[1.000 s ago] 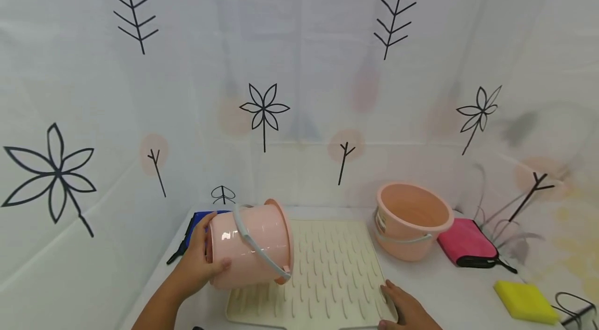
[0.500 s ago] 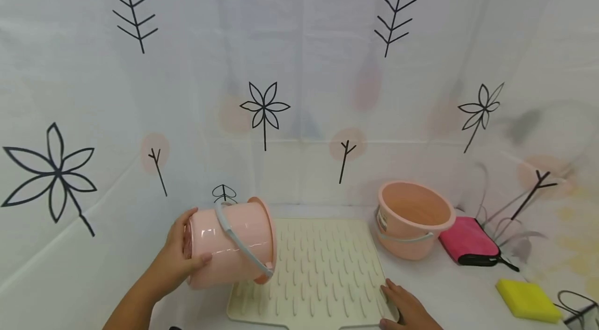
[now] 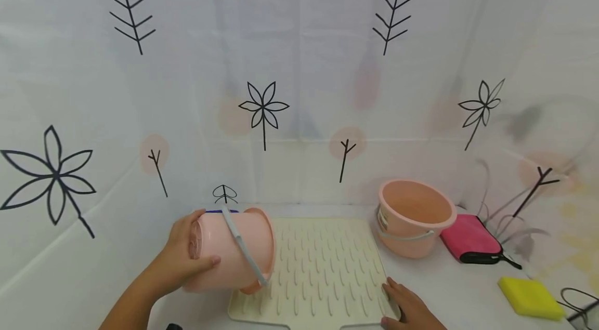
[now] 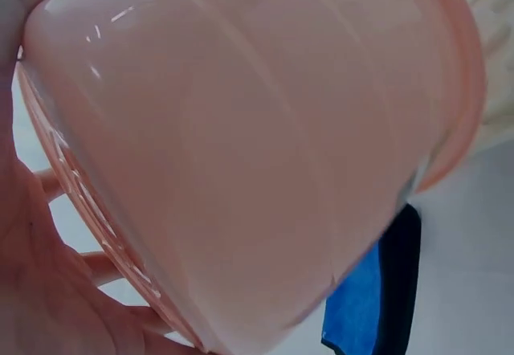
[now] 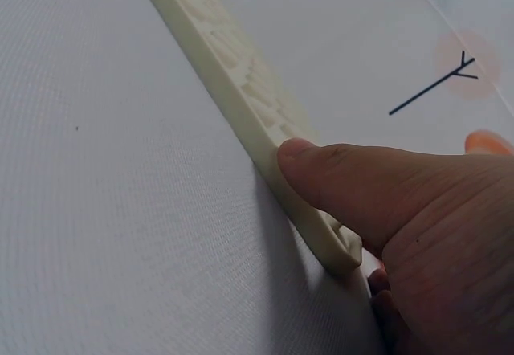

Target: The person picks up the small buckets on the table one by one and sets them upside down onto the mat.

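Observation:
A pink bucket with a grey handle lies tipped on its side in the air, its mouth toward the right, over the left part of a cream ridged mat. My left hand grips the bucket round its base, thumb on the near side; in the left wrist view the fingers of that hand spread behind the base. My right hand holds the mat's near right corner, and in the right wrist view the thumb presses on the edge of the mat.
A wider pink bucket stands upright at the back right. Beside it lie a pink and black pouch and a yellow sponge. A blue and black item is partly hidden behind the held bucket. A patterned curtain rises behind.
The left hand has carried the bucket leftward off much of the mat, and its mouth has since dipped a little. The right hand has stayed at the mat's corner.

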Demonstrator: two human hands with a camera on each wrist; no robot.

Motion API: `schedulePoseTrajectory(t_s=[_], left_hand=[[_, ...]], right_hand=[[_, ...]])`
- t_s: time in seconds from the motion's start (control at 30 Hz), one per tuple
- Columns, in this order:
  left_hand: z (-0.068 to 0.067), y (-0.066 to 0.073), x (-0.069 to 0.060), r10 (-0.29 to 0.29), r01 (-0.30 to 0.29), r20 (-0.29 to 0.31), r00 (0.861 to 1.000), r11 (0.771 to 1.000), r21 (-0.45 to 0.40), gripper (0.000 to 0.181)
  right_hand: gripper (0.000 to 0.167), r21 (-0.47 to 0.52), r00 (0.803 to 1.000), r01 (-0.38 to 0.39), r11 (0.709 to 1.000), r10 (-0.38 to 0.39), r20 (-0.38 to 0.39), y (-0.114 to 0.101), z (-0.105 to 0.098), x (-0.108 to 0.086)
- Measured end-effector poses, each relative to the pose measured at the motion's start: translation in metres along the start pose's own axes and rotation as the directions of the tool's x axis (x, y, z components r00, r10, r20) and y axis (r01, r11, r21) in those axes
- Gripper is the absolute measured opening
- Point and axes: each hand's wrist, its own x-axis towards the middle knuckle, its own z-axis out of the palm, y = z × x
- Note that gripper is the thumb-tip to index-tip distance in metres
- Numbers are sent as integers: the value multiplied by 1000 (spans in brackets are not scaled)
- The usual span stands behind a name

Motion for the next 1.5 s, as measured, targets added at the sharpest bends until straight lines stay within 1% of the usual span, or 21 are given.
schedulePoseTrajectory(t_s=[0.1,0.2,0.27,0.3,0.4,0.47,0.57,0.63,0.7,0.73,0.8,0.9,0.97,1.03,1.13,1.17,1.2,1.27,1.37,1.43,1.5], left_hand=[[6,6,1,-15,15,7,1000,1000,21,110],[13,14,5,-52,51,16,999,998,49,111],[18,19,9,-83,81,23,996,994,71,113],[21,22,11,-100,98,25,995,991,89,113],[29,31,17,-145,141,19,989,981,133,116],[35,37,20,-159,155,11,987,974,162,118],[45,46,24,-178,177,-8,984,968,179,119],[53,54,26,-209,209,-20,978,957,200,120],[61,63,29,-242,244,-40,970,943,225,121],[65,68,30,-256,261,-51,965,935,240,121],[73,78,32,-272,284,-82,959,919,272,121],[86,89,36,-263,290,-129,956,906,307,117],[94,93,38,-259,294,-150,954,899,324,115],[100,96,41,-260,301,-162,952,894,333,113],[105,99,46,-260,301,-164,952,892,337,111],[106,99,48,-256,298,-166,952,894,334,110],[107,100,50,-251,294,-166,954,895,335,110],[109,100,55,-244,286,-162,956,896,341,110],[114,100,62,-243,280,-145,959,887,366,110],[119,101,65,-253,281,-124,960,879,385,110],[123,103,69,-257,276,-100,961,874,400,110]], right_hand=[[90,-10,1000,16,1000,-16,-5,-1,-1,-1],[87,-30,1000,30,999,-31,-7,-6,-5,-4],[86,-12,1000,15,1000,-15,-2,-11,-9,-5],[86,-24,1000,4,1000,-4,-4,-13,-10,-6],[86,18,1000,-24,1000,24,-2,-18,-14,-7],[86,-12,1000,-23,1000,23,-14,-18,-13,-7],[87,2,1000,-23,1000,23,-18,-14,-12,-5],[89,-1,1000,-25,1000,25,-18,-8,-9,-4],[91,36,1000,-21,999,22,-13,-2,-7,-3],[91,32,1000,-16,999,16,-16,1,-5,-3],[91,36,1000,-21,999,22,-12,-1,-6,-3],[89,39,1000,-30,999,30,-5,-12,-10,-5],[88,31,999,-45,998,45,1,-20,-13,-6],[87,24,999,-45,999,44,4,-23,-15,-6],[87,36,999,-49,998,49,4,-23,-15,-5],[87,13,999,-50,999,50,-5,-23,-15,-6],[87,27,999,-44,999,44,-7,-22,-15,-6],[87,-1,999,-32,999,32,-29,-20,-13,-6],[83,-69,998,29,997,-33,-56,-14,-9,-6],[80,-99,995,68,993,-75,-67,-9,-5,-5],[77,-93,991,108,990,-114,-68,-4,-2,-4]])
